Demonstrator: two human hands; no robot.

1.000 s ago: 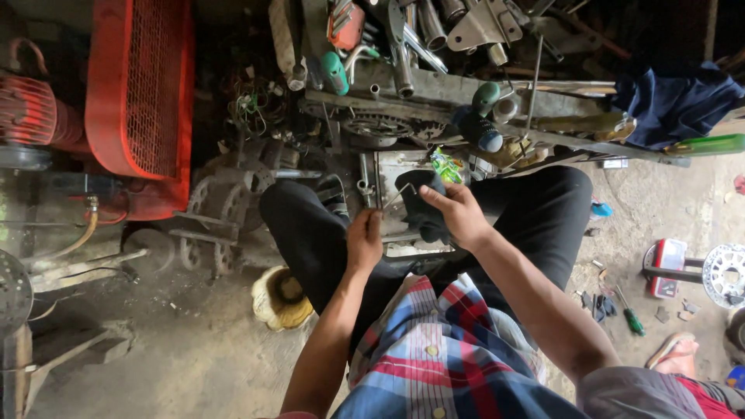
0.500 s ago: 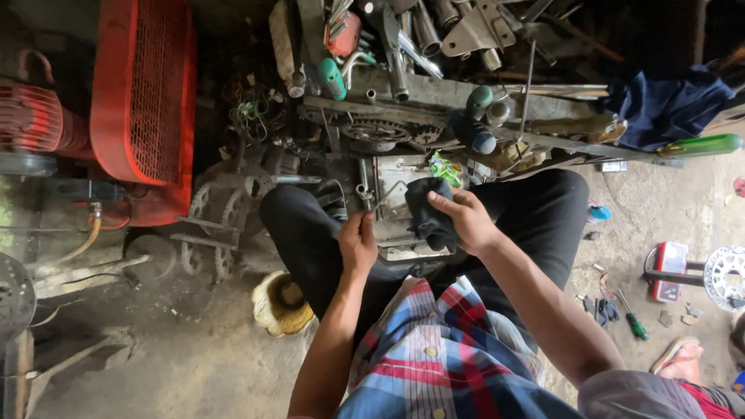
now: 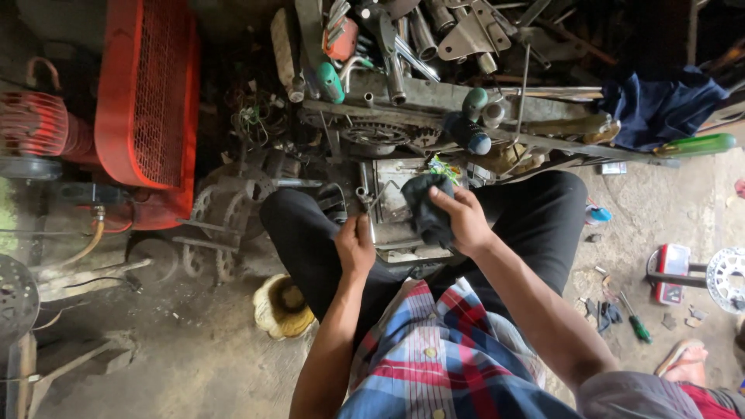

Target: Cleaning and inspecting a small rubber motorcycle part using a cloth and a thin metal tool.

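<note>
I sit low with my knees apart, in black trousers and a plaid shirt. My right hand [image 3: 460, 219] grips a dark rag [image 3: 425, 204] and presses it onto a metal tray of parts [image 3: 392, 233] between my legs. My left hand [image 3: 355, 245] rests at the tray's left edge, fingers curled around a small metal rod-like part [image 3: 368, 203]; what exactly it holds is hard to make out.
A red machine with a mesh guard [image 3: 147, 101] stands at left. Tools, pipes and a chain sprocket [image 3: 380, 133] crowd a rack ahead. A yellow bowl [image 3: 282, 306] sits by my left knee. A screwdriver [image 3: 636, 322], a brake disc [image 3: 725, 278] and blue cloth [image 3: 660, 105] lie right.
The view has shifted slightly. My right hand with the rag has slid a little over the tray; my left hand stays at the tray's edge.
</note>
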